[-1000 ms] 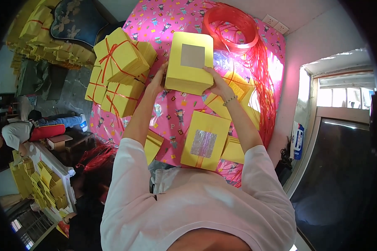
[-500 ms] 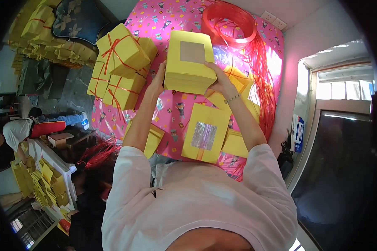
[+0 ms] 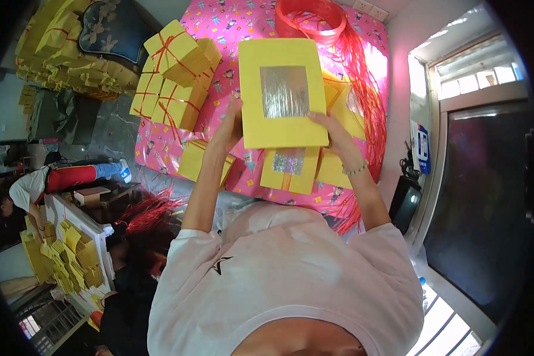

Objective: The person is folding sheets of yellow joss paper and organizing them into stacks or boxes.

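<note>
My left hand [image 3: 226,132] and my right hand [image 3: 339,137] grip a thick stack of yellow joss paper [image 3: 283,133] by its two sides. A silver foil square [image 3: 283,92] shows on its top face, and my right thumb lies on top near the foil's corner. The left fingers are partly hidden behind the stack. Below it, a second foil-faced stack [image 3: 269,172] lies on the pink patterned table cover [image 3: 225,77], partly covered. Another yellow stack [image 3: 191,161] rests by my left forearm, and more yellow paper [image 3: 350,115] lies beyond my right hand.
Bundles tied with red string [image 3: 175,104] are piled at the table's left. A red coil [image 3: 283,26] and loose red strings [image 3: 368,101] occupy its far right. At left, another person [image 3: 26,193] bends over a white table with yellow paper [image 3: 71,255]. A dark door [image 3: 480,202] stands right.
Both hands have brought the stack nearer to me and tipped it, so its foil face shows more fully. It now covers part of the foil-faced stack below.
</note>
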